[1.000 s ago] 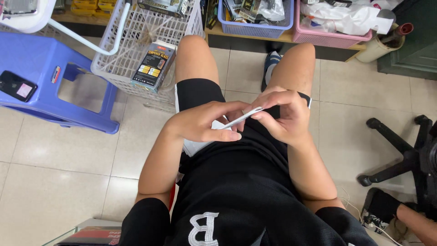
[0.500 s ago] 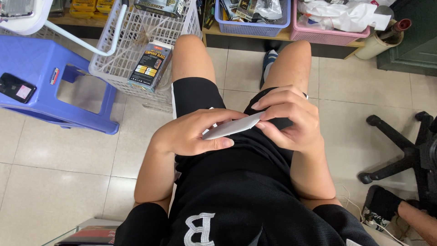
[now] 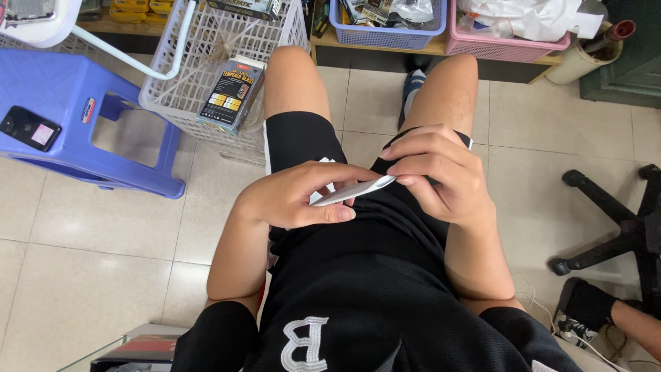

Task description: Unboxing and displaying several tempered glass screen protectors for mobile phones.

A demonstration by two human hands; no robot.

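Silvery flat phone (image 3: 352, 192) pinched between left hand (image 3: 292, 200) and right hand (image 3: 441, 176) over the lap

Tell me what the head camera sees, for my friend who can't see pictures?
A seated person's left hand and right hand hold a thin white strip over their lap. A blue stool with a phone and a white basket stand on the floor.

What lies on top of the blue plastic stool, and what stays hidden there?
On the blue plastic stool lies a dark phone, near its left edge. The phone's underside and the floor beneath the seat are covered. Both hands are elsewhere, holding a thin pale strip.
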